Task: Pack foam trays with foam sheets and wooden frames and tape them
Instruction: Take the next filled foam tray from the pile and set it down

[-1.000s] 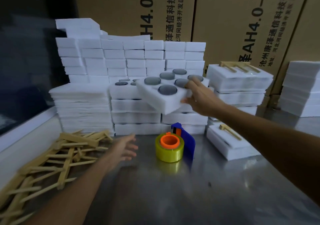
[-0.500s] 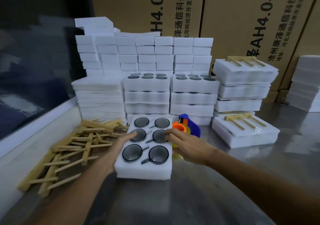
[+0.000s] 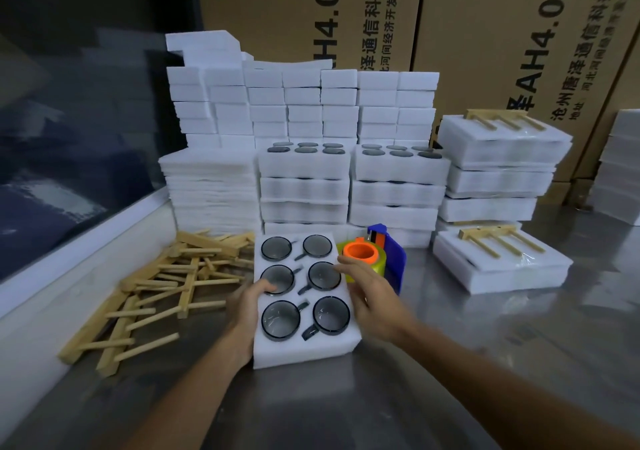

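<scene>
You have two bare hands in view, your left hand and your right hand, each on a bare forearm. Your left forearm is uncovered from the wrist down to the bottom edge of the picture. Your right forearm is likewise uncovered all the way to the lower right corner. The wide lens makes your right forearm look much broader near the edge than at the wrist. The room light is dim, so both arms show soft shading along their undersides. The fingers of your right hand are slightly blurred, and your nails are too small to describe.
</scene>
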The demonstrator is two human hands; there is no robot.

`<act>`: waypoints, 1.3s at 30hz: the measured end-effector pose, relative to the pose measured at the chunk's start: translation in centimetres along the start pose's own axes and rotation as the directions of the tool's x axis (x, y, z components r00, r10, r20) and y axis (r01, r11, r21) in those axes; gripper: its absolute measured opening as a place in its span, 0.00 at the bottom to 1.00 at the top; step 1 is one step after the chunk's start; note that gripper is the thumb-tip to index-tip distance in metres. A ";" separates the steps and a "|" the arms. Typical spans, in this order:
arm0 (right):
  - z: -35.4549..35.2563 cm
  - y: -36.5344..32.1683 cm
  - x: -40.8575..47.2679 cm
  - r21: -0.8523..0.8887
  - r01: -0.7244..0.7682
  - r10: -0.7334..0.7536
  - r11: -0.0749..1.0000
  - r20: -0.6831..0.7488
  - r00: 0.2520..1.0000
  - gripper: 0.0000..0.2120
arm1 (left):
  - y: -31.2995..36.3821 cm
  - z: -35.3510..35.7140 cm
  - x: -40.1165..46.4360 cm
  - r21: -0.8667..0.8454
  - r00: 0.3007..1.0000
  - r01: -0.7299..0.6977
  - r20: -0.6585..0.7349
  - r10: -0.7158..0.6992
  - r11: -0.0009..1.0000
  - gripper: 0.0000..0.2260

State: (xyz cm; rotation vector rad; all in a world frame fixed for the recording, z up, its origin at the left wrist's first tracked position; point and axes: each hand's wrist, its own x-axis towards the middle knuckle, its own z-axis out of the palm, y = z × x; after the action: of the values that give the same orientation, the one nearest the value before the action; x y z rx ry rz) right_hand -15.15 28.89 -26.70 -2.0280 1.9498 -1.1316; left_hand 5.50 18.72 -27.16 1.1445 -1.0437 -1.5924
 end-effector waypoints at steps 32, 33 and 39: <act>1.6 1.3 3.0 0.252 -0.557 0.581 0.791 -0.022 0.814 0.21 | -0.2 3.9 3.1 0.619 0.955 -0.283 0.255 0.153 0.733 0.23; 1.6 1.4 3.1 0.255 -0.562 0.586 0.787 -0.019 0.810 0.21 | -0.3 3.8 3.2 0.629 0.950 -0.295 0.270 0.154 0.719 0.23; 2.1 1.7 2.5 0.570 -0.574 0.684 0.588 0.028 0.729 0.14 | -0.9 3.6 3.8 0.654 0.940 -0.331 0.289 0.179 0.681 0.22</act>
State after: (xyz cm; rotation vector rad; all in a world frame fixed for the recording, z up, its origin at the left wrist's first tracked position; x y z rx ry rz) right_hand -15.62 25.47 -28.04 -0.8247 1.8677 -1.4739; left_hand 1.22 15.78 -28.07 1.2415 -1.9676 -1.1063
